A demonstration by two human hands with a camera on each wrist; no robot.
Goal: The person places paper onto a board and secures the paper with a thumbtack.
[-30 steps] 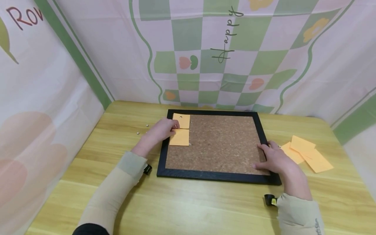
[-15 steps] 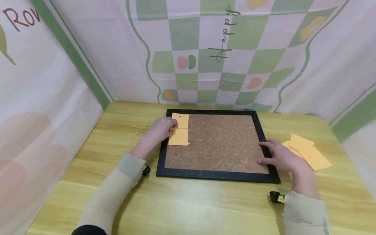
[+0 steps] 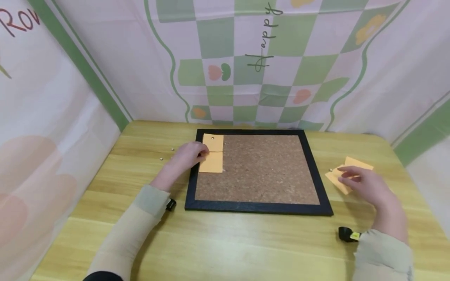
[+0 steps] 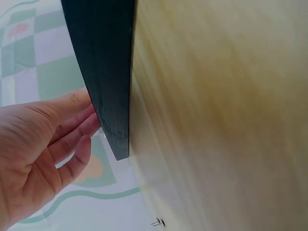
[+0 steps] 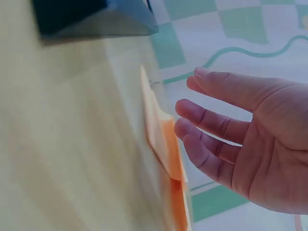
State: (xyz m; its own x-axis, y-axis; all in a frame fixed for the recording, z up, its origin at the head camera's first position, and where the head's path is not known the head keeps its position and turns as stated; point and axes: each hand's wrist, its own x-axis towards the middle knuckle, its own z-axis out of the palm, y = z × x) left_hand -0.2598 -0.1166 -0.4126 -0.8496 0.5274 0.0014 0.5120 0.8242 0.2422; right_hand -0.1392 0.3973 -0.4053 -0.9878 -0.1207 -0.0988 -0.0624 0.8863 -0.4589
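Observation:
An orange note (image 3: pixel 216 143) with a silver pin is at the upper left of the framed cork board (image 3: pixel 263 171); a second orange note (image 3: pixel 212 164) lies just below. My left hand (image 3: pixel 184 158) reaches over the frame's left side, its loosely bent fingers at the notes' left edges; in the left wrist view the black frame (image 4: pixel 108 72) hides the fingertips of this hand (image 4: pixel 43 144). My right hand (image 3: pixel 369 187) hovers over loose orange notes (image 3: pixel 358 162) right of the board. The right wrist view shows that hand (image 5: pixel 250 139) open and empty beside the notes (image 5: pixel 161 134).
Small silver pins (image 3: pixel 172 150) lie on the wooden table (image 3: pixel 246 246) left of the board, and another pin (image 3: pixel 330 170) is by the loose notes. A small pin is also at the lower note's right corner. A patterned cloth (image 3: pixel 246 70) hangs behind.
My right hand has left the board's right edge and moved right, over the loose notes. My left hand has stayed at the pair of notes. The head view has shifted slightly.

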